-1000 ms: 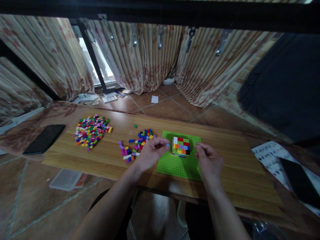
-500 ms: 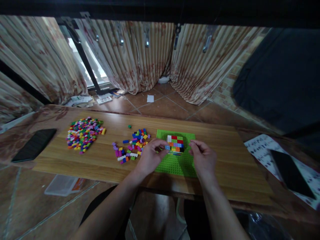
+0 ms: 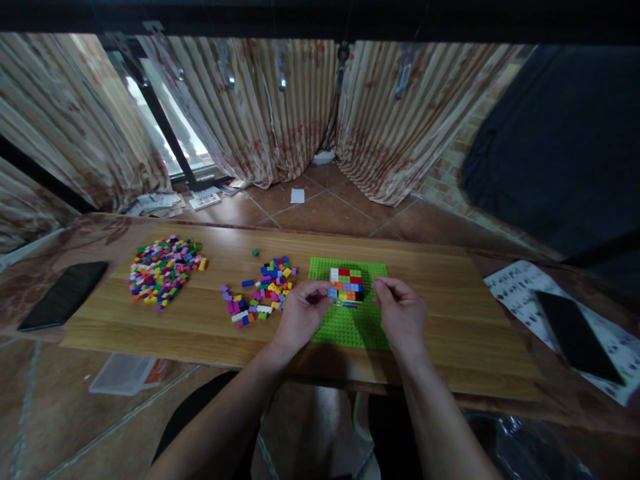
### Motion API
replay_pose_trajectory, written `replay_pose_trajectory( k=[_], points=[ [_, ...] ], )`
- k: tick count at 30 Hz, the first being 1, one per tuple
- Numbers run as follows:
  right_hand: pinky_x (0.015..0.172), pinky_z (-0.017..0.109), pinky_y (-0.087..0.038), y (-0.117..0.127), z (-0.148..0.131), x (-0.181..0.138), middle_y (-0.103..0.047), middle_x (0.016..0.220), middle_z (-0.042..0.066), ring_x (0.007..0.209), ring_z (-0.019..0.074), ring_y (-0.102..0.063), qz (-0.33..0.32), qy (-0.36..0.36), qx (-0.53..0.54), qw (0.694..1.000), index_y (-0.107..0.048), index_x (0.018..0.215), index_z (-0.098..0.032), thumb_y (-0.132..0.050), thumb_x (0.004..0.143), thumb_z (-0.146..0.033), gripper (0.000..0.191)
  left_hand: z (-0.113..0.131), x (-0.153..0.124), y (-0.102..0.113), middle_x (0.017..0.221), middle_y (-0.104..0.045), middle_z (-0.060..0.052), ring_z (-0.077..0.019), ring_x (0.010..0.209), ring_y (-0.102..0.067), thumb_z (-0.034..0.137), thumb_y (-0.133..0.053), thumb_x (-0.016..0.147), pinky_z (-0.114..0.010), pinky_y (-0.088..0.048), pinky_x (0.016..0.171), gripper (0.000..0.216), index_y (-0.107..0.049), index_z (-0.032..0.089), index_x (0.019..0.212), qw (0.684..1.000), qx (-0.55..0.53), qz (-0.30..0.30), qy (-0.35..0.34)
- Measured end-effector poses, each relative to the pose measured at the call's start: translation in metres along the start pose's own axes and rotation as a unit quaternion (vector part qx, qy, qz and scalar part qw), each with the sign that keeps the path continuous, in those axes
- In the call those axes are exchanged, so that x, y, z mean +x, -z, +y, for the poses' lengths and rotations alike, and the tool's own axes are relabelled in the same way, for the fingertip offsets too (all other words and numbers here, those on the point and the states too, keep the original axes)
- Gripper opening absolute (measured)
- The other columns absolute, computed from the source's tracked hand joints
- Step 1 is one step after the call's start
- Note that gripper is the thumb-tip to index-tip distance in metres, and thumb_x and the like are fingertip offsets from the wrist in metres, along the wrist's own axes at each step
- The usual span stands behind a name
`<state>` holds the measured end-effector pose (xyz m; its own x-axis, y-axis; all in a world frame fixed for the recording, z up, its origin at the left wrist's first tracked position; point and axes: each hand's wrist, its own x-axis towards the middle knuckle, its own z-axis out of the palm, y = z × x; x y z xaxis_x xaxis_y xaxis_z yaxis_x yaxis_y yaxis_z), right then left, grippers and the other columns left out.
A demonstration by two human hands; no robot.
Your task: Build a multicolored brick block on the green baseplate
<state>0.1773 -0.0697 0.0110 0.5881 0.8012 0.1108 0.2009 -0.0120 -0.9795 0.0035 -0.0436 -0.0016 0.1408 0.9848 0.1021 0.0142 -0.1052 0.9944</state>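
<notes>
A green baseplate [image 3: 350, 327] lies on the wooden board [image 3: 200, 327], with a stacked multicoloured brick block [image 3: 347, 283] standing on its far half. My left hand [image 3: 303, 310] is pinched on a small light-blue brick [image 3: 333, 293] held against the block's left side. My right hand [image 3: 400, 310] rests just right of the block, fingers curled together near its edge; what they hold, if anything, I cannot make out. A small scatter of loose bricks [image 3: 263, 290] lies just left of my left hand.
A larger heap of mixed bricks [image 3: 161, 270] sits at the board's far left. A black phone [image 3: 63, 300] lies left of the board, another dark phone [image 3: 573, 333] on a printed sheet [image 3: 520, 287] to the right. A clear plastic box [image 3: 125, 375] lies on the tiled floor below.
Both hands have drawn in closer to the brick block. The left hand's pinched brick now meets the block's left side. The view has shifted slightly.
</notes>
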Motion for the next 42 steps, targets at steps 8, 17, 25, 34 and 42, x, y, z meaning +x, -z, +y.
replay_pose_trajectory(
  k=[8, 17, 25, 34, 42],
  points=[
    [0.055, 0.029, -0.047, 0.0, 0.0, 0.001, -0.072, 0.07, 0.003, 0.054, 0.0156, -0.06, -0.002, -0.006, -0.012, 1.0, -0.074, 0.083, -0.018, -0.067, 0.074, -0.043, 0.028, 0.004, 0.001, -0.001, 0.077, -0.067, -0.001, -0.0113, 0.069, -0.056, 0.018, -0.073, 0.068, -0.024, -0.046, 0.067, 0.016, -0.075, 0.019, 0.084, 1.0, -0.001, 0.009, -0.004],
    [0.055, 0.028, -0.045, -0.001, -0.001, 0.0, -0.072, 0.069, 0.003, 0.054, 0.0148, -0.059, -0.008, 0.005, -0.005, 1.0, -0.073, 0.083, -0.018, -0.066, 0.075, -0.041, 0.025, -0.004, 0.001, -0.004, 0.081, -0.067, -0.001, -0.0125, 0.073, -0.056, 0.022, -0.076, 0.067, -0.025, -0.045, 0.069, 0.019, -0.076, 0.021, 0.086, 1.0, -0.018, 0.024, -0.002],
    [0.059, 0.03, -0.047, -0.002, 0.002, -0.001, -0.073, 0.076, 0.005, 0.059, 0.0158, -0.06, -0.034, 0.007, -0.012, 0.999, -0.073, 0.086, -0.018, -0.064, 0.076, -0.046, 0.031, -0.004, -0.001, -0.003, 0.079, -0.061, 0.0, -0.011, 0.072, -0.053, 0.015, -0.069, 0.073, -0.023, -0.043, 0.066, 0.022, -0.076, 0.022, 0.093, 0.998, 0.038, 0.011, -0.055],
    [0.063, 0.032, -0.049, -0.003, 0.0, -0.005, -0.075, 0.089, 0.01, 0.065, 0.0186, -0.064, -0.075, 0.024, -0.09, 0.993, -0.073, 0.098, -0.016, -0.061, 0.078, -0.05, 0.041, 0.003, -0.003, -0.002, 0.083, -0.058, 0.001, -0.0092, 0.068, -0.052, 0.015, -0.07, 0.072, -0.022, -0.043, 0.066, 0.04, -0.068, 0.019, 0.112, 0.998, 0.045, -0.019, -0.026],
    [0.065, 0.034, -0.051, -0.004, 0.003, -0.004, -0.075, 0.089, 0.01, 0.066, 0.0203, -0.066, -0.08, 0.005, -0.092, 0.992, -0.072, 0.098, -0.015, -0.059, 0.08, -0.05, 0.042, -0.002, 0.003, -0.002, 0.085, -0.066, -0.004, -0.0135, 0.072, -0.059, 0.035, -0.063, 0.082, -0.025, -0.047, 0.066, 0.034, -0.067, 0.014, 0.108, 0.999, 0.037, -0.002, 0.018]
  ],
)
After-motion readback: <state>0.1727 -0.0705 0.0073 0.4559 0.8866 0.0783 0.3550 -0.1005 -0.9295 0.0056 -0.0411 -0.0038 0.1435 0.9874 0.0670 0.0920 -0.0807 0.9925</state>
